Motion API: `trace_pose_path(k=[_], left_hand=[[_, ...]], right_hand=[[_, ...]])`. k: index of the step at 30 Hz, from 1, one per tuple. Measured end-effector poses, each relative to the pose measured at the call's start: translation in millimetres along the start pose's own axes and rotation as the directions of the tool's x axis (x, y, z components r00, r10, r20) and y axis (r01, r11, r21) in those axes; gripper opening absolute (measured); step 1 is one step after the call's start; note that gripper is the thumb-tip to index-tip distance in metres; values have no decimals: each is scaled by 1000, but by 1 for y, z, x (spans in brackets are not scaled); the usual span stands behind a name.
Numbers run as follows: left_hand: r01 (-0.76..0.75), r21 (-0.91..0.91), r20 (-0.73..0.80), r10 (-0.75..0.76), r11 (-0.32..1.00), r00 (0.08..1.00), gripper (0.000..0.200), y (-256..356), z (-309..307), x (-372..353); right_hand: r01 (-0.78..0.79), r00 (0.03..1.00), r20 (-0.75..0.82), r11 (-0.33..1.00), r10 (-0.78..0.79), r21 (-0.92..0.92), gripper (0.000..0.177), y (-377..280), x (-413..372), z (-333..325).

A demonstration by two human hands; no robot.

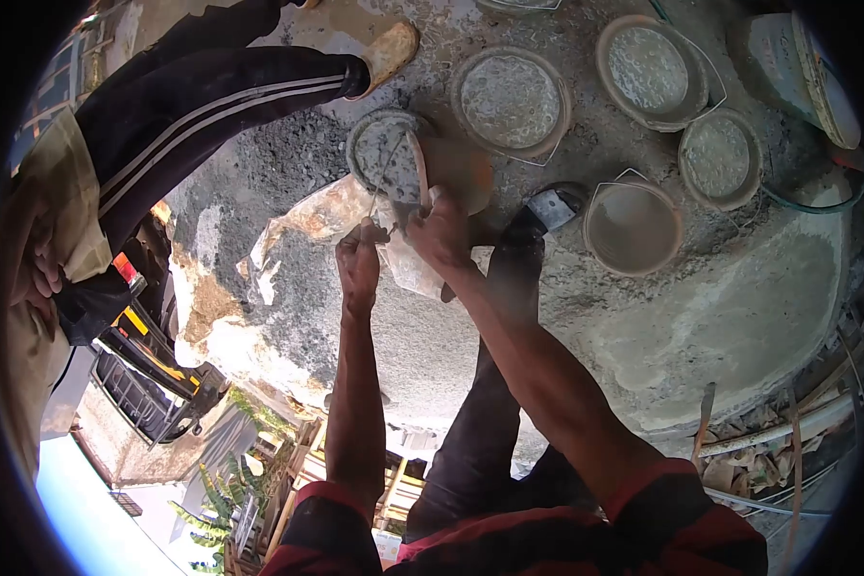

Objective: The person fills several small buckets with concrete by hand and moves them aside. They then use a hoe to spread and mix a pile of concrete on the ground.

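A brownish bucket (459, 173) is tilted in front of me, its rim seen nearly edge-on. My right hand (440, 232) is closed on the near end of that rim. To its left, my left hand (359, 259) is closed around the lower end of a thin wire handle (384, 171). The handle crosses in front of a round bucket (363, 144) holding grey, wet-looking material, directly beside the tilted one. Pale, torn sheeting (322, 213) lies under and beside my hands.
Several buckets stand at the right, among them a filled one (512, 101), another (648, 69) and one with smooth grey contents (634, 228). A person in striped dark trousers (221, 101) is at the upper left. My boot (554, 206) is near the buckets. Grey rubble (278, 158) covers the ground.
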State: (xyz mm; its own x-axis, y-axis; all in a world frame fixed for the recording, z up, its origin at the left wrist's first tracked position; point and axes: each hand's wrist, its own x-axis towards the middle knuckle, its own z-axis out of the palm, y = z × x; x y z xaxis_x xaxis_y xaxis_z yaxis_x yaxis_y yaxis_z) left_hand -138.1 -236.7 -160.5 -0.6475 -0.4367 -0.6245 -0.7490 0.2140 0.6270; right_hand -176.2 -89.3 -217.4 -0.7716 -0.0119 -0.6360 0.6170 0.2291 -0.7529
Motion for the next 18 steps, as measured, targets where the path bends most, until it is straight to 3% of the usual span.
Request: trace_pose_path(k=[1, 2, 4, 6, 8, 9, 10, 12, 14, 18], left_hand=[[37, 150, 14, -40, 988, 999, 45, 18, 10, -8], [-28, 152, 82, 15, 988, 997, 43, 33, 23, -17], [-19, 293, 92, -8, 956, 996, 43, 50, 49, -33], [-41, 486, 111, -15, 873, 994, 43, 90, 82, -55], [-53, 555, 142, -31, 830, 989, 40, 129, 112, -76], [-45, 471, 172, -42, 881, 984, 38, 142, 126, -87], [-142, 452, 214, 48, 881, 976, 38, 145, 134, -91], [-105, 390, 283, -11, 915, 959, 38, 179, 159, -106], [-97, 368, 381, -55, 925, 923, 44, 197, 182, -111], [-210, 212, 533, 68, 955, 843, 45, 206, 237, -103]], right_hand=[[-41, 999, -17, 999, 41, -1, 23, 4, 2, -12], [-101, 994, -27, 994, 102, 32, 22, 7, 3, -25], [-215, 974, -44, 971, 220, 105, 19, 14, 1, -57], [-210, 974, -46, 956, 224, 204, 22, 31, -7, -84], [-245, 956, -88, 926, 280, 286, 25, 43, -24, -123], [-216, 951, -162, 941, 263, 259, 28, 41, -34, -141], [-116, 945, -240, 913, 223, 390, 23, 52, -41, -149], [-243, 907, -178, 820, 381, 519, 19, 25, -56, -195], [-129, 879, -361, 883, 313, 450, 17, 18, -59, -227], [42, 773, -617, 959, 146, 280, 16, -8, -48, -289]])
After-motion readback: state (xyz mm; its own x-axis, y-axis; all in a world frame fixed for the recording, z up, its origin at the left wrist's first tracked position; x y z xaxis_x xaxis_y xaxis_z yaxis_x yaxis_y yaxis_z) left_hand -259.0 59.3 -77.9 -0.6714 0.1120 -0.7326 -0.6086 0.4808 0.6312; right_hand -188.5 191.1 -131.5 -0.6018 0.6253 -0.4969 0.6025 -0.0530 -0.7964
